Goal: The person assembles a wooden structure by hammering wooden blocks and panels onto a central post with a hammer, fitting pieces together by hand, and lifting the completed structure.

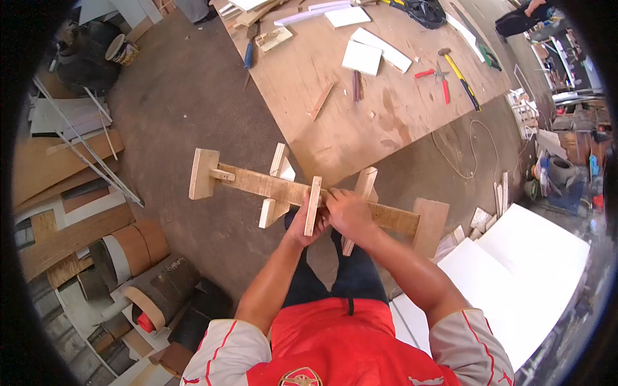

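Observation:
A long wooden piece (257, 184) with several short cross blocks and a wider board at each end is held up in front of my body, slanting down to the right. My left hand (304, 226) wraps round it from below near the middle, beside an upright wooden strip (313, 206). Just right of that strip, my right hand (347, 212) is closed on the top of the same piece. The fingertips of both hands are close together and partly hidden.
Ahead, a plywood table (360, 135) bears white boards (362, 58), red-handled pliers (443, 80), a yellow-handled hammer (460, 78) and wood scraps. Rolls and boards (138, 254) are piled at the left. Large white sheets (508, 276) lie at the right.

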Demonstrator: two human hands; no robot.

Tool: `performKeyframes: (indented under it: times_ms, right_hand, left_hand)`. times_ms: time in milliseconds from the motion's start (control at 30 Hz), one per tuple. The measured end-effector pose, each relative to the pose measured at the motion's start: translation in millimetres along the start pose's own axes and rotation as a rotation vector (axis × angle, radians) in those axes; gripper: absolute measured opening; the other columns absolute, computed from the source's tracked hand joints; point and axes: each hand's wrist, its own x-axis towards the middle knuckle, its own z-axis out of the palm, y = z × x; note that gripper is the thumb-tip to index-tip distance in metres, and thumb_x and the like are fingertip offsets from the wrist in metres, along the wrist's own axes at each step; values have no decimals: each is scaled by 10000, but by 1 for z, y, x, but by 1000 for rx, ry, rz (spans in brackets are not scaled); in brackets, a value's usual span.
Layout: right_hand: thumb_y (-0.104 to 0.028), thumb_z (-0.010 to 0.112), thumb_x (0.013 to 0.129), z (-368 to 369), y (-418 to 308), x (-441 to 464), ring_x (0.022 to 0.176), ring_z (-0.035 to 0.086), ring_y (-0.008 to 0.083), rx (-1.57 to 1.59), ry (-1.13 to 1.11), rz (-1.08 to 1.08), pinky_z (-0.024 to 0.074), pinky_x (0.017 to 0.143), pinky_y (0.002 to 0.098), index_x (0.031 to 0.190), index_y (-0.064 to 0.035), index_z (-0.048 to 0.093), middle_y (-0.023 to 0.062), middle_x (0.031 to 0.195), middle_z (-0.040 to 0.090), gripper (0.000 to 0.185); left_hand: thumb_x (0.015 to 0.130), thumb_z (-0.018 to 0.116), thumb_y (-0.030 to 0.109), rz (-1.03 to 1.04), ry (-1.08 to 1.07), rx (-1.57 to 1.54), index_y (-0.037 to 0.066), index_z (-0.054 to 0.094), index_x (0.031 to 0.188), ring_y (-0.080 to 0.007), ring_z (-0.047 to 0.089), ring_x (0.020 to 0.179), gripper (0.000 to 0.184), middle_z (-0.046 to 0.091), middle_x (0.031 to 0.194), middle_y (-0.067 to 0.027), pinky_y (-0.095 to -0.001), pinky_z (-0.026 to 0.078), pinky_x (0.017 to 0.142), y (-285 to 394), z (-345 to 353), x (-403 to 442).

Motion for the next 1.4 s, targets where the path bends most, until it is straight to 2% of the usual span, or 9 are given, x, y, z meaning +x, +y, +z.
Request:
performKeyframes:
  times_ms: [133,233,367,467,667,767,967,1167,1400]
  right_hand:
    - [-197,730,762,15,-11,-9,1032,678,333,21,28,72,543,889,438,1054,-22,681,151,1108,694,343]
    - [-178,746,772,22,-17,-14,1071,676,341,54,39,127,545,921,443,1179,-20,671,156,1178,694,443]
    - [-170,705,795,31,-19,-14,1075,665,344,83,85,158,530,939,439,1090,-11,673,169,1168,688,337]
    - [-162,702,802,33,-15,-12,1073,665,340,95,100,156,530,934,433,1087,-14,668,169,1154,691,323]
    - [-164,699,807,35,-3,-10,1057,668,328,54,129,107,531,924,427,1070,-21,670,163,1121,699,301]
    - [-161,692,809,38,1,-10,1041,669,324,56,147,70,533,924,423,1087,-22,673,154,1090,696,311]
    - [-151,675,792,45,10,-15,1021,670,304,35,176,37,539,911,411,1104,-27,677,123,1050,682,336]
    - [-147,659,795,46,7,-18,1019,669,288,18,181,57,543,885,397,1098,-35,675,113,1063,673,323]
    - [-144,631,817,52,-1,-18,1029,665,274,-54,221,120,533,896,389,1052,-43,679,104,1046,674,261]
  left_hand:
    - [1062,393,607,-36,5,27,116,659,1207,-194,693,944,576,712,1030,-50,-366,569,904,2,-5,-10]
    - [1065,386,603,-73,83,17,121,661,1199,-190,689,963,571,711,1041,-44,-364,565,915,5,-4,-11]
    - [1068,376,603,-106,-55,35,129,638,1251,-183,676,983,572,699,1084,-32,-346,554,862,6,-31,-1]
    - [1067,368,609,-75,49,82,129,628,1264,-186,680,976,580,697,1090,-31,-349,556,857,7,-15,-2]
    - [1061,369,620,-51,-53,75,129,634,1249,-188,690,981,589,699,1091,-34,-365,567,902,2,-29,12]
    - [1049,387,636,-80,-33,-28,137,637,1246,-174,679,945,592,698,1068,-27,-336,555,837,-4,-42,20]
    - [957,403,779,-49,39,142,178,645,1224,-140,649,899,701,689,1032,-8,-295,512,763,-3,-29,22]
    - [851,309,917,-174,190,279,176,655,1159,-141,650,820,873,662,923,16,-289,507,721,2,-7,17]
    - [870,438,840,-208,86,135,178,658,1122,-99,642,692,742,682,892,4,-231,568,657,6,-46,23]
